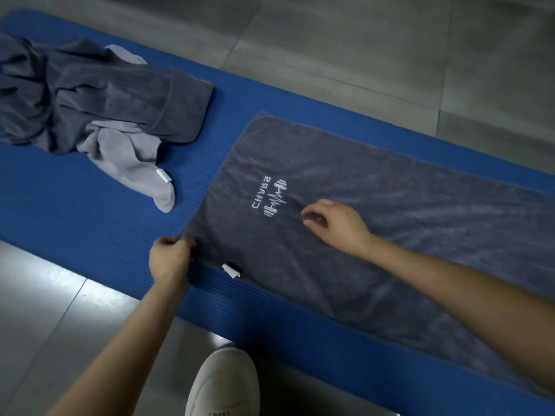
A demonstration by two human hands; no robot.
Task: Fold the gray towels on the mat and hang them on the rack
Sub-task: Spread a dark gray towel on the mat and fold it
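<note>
Dark gray towel (375, 205) is laid flat, logo (270, 196) up, lengthwise on the blue mat (90, 205); its right end runs out of frame. The near left corner is pinched by the fingers (186, 243) of the left hand (169, 259), which are curled closed on the hem. The right hand (336, 220) is set on the cloth just right of the logo, fingers bent; whether fabric is held cannot be told. A heap of further towels (105, 94), dark and pale gray, is noted at the mat's far left, well apart. Rack: not in view.

Handling, judged: terry cloth, soft, limp, light. No shape is expected to be kept when lifted, so corners and hems are best taken, two at once, and the fold carried over taut. Some drag from the ribbed mat is expected.
</note>
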